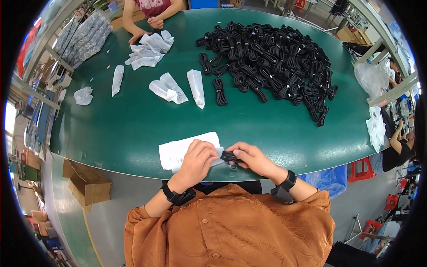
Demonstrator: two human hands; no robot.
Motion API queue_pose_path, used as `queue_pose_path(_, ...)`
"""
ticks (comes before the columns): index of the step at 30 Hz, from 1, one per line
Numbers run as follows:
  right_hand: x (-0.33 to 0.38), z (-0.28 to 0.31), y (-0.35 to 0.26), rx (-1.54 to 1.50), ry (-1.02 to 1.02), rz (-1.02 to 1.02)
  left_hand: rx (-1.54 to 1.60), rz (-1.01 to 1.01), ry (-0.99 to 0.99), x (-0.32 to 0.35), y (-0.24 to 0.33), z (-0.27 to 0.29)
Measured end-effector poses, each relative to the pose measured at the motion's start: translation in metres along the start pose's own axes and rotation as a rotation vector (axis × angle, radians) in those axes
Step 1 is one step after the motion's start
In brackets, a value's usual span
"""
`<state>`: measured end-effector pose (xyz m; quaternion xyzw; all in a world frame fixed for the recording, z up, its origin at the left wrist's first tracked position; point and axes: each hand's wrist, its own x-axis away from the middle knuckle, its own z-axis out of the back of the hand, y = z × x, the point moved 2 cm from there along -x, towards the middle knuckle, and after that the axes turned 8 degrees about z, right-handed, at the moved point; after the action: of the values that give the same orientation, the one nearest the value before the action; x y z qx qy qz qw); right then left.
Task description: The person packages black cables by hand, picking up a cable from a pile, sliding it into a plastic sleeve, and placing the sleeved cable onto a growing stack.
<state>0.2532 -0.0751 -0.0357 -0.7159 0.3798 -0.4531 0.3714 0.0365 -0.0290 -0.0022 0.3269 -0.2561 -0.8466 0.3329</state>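
Observation:
Near the table's front edge, my right hand (254, 159) grips a black cable bundle (229, 156) between thumb and fingers. The bundle's left end meets the mouth of a whitish plastic bag (219, 151), which my left hand (198, 159) pinches. How far the cable reaches into the bag is hidden by my left fingers. Under and behind my left hand lies a stack of white printed bags or sheets (171, 153). Farther off, a single black cable bundle (219, 92) lies beside a filled white bag (196, 88).
A large heap of black cable bundles (275, 58) covers the table's far right. More white bags (168, 88) lie left of it. Across the green table (120, 129), a co-worker's hands (147, 31) are at a bag pile (151, 49). A cardboard box (89, 184) stands on the floor at left.

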Motion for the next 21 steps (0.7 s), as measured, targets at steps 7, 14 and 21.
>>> queue_pose_path(7,-0.004,-0.035,-0.051,0.759,0.12,1.0,0.267,0.223,0.01,-0.029,-0.005,0.028)
queue_pose_path(14,-0.038,-0.042,-0.095,0.671,0.162,1.122,0.792,0.472,-0.009,-0.071,-0.026,0.062)
queue_pose_path(21,-0.085,-0.043,-0.098,0.878,0.089,1.178,0.805,0.609,-0.046,-0.101,-0.058,0.077)
